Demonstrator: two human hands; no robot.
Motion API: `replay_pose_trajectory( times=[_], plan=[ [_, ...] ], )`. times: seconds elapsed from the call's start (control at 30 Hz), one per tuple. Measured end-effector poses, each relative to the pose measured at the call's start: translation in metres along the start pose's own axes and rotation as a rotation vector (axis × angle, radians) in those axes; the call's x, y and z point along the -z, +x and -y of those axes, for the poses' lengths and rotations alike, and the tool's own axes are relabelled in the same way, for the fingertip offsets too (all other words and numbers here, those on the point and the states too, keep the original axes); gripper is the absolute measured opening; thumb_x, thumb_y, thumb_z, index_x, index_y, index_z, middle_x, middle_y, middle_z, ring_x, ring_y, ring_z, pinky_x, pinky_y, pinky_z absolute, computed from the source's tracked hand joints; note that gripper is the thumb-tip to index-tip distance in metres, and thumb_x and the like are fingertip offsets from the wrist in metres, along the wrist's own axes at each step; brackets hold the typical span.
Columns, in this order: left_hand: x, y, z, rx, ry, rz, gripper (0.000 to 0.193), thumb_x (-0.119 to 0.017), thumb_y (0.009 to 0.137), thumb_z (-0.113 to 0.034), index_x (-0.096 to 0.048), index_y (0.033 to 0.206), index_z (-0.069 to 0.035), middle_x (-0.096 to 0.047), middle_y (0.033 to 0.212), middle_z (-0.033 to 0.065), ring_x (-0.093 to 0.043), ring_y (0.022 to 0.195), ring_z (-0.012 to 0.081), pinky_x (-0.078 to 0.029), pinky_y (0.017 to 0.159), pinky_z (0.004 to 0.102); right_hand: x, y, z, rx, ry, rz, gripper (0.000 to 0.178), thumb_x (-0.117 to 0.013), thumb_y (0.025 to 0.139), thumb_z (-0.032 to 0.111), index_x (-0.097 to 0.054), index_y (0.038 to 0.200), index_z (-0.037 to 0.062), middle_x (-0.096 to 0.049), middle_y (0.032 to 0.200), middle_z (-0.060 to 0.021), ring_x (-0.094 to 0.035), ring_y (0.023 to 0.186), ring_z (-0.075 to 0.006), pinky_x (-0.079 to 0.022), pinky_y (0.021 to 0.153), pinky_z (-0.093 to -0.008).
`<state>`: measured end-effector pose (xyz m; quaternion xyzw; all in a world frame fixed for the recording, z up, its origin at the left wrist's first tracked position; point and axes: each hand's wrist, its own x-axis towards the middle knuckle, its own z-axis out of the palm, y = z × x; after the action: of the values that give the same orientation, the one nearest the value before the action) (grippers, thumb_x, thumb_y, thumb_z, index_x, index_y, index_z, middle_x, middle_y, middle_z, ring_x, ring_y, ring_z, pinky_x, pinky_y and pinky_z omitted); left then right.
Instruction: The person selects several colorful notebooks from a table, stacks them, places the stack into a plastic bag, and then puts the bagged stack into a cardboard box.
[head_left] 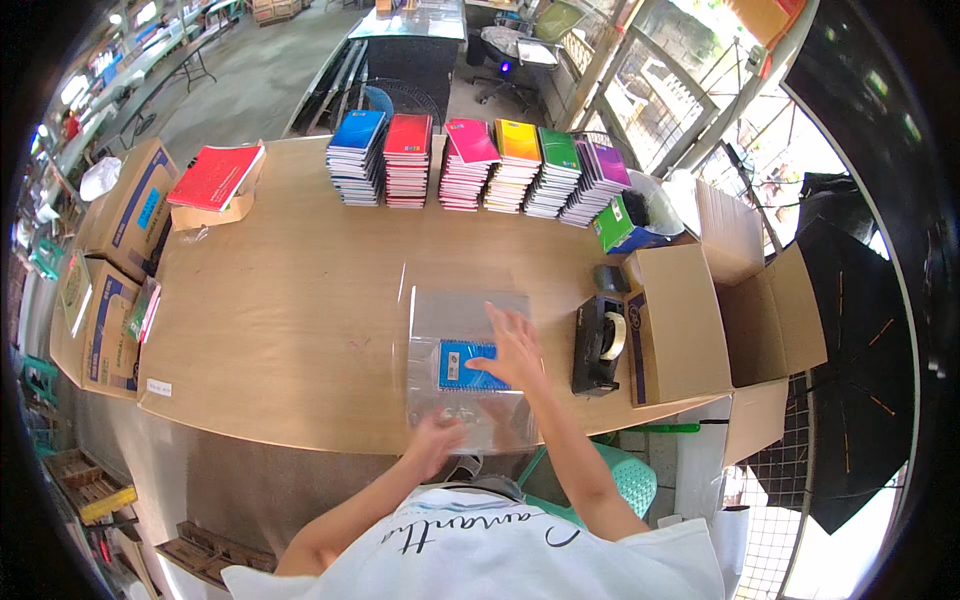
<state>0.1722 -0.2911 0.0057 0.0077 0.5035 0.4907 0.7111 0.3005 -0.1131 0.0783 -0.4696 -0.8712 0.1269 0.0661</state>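
Observation:
A small blue spiral notebook point(460, 366) lies on the table near its front edge, with a pale label on its cover. It rests on or within a clear plastic sheet or sleeve point(450, 312), and I cannot tell which. My right hand point(515, 350) is open over the notebook's right side, thumb on or just above the cover and fingers reaching across the plastic. At the front edge, my left hand point(437, 442) is at the plastic's lower left corner. Its fingers look bent but are blurred, so any grip on the plastic is unclear.
Notebook stacks in blue point(357, 160), red point(408, 160), pink, yellow, green and purple line the table's far side. A tape dispenser point(598, 345) and an open carton point(685, 325) stand at right. Closed cartons point(125, 215) and red notebooks point(215, 178) are at left.

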Motion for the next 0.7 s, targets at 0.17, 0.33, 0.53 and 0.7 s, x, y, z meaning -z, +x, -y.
replay_pose_trajectory(
  times=[0.17, 0.33, 0.53, 0.7],
  plan=[
    [-0.053, 0.058, 0.003, -0.480, -0.200, 0.060, 0.077, -0.072, 0.071, -0.001, -0.028, 0.134, -0.001, -0.048, 0.121, 0.0140, -0.052, 0.109, 0.0276, -0.040, 0.099, 0.0387, -0.023, 0.044, -0.026, 0.004, 0.232, 0.667, 0.082, -0.076, 0.072, 0.036, -0.035, 0.135, 0.0040, -0.043, 0.136, -0.0199, -0.045, 0.124, -0.0324, -0.038, 0.102, -0.0418],
    [-0.068, 0.025, -0.004, -1.176, 0.647, -0.042, 0.101, -0.072, 0.066, -0.001, -0.006, 0.144, 0.003, -0.022, 0.145, 0.0198, -0.028, 0.132, 0.0325, -0.023, 0.110, 0.0409, -0.059, -0.048, -0.045, 0.031, 1.253, -0.026, 0.088, -0.084, 0.059, 0.018, -0.038, 0.133, 0.0064, -0.045, 0.131, -0.0125, -0.046, 0.121, -0.0255, -0.039, 0.100, -0.0420],
    [-0.045, 0.045, 0.001, -1.245, 0.914, -0.002, 0.109, -0.073, 0.063, -0.007, -0.001, 0.144, 0.002, -0.012, 0.149, 0.0258, -0.016, 0.139, 0.0378, -0.015, 0.112, 0.0477, -0.090, -0.076, -0.037, -0.022, 1.167, -0.236, 0.077, -0.074, 0.069, 0.011, -0.035, 0.135, 0.0082, -0.045, 0.132, -0.0101, -0.047, 0.121, -0.0223, -0.040, 0.100, -0.0362],
    [0.002, 0.041, -0.015, -1.476, 1.026, -0.053, 0.089, -0.074, 0.062, -0.014, -0.025, 0.136, -0.006, -0.032, 0.142, 0.0218, -0.025, 0.135, 0.0382, -0.012, 0.108, 0.0595, 0.063, -0.079, -0.036, 0.378, 0.295, -0.205, 0.052, -0.068, 0.073, 0.012, -0.051, 0.122, 0.0090, -0.054, 0.125, -0.0094, -0.058, 0.100, -0.0263, -0.047, 0.085, -0.0389]
  ],
)
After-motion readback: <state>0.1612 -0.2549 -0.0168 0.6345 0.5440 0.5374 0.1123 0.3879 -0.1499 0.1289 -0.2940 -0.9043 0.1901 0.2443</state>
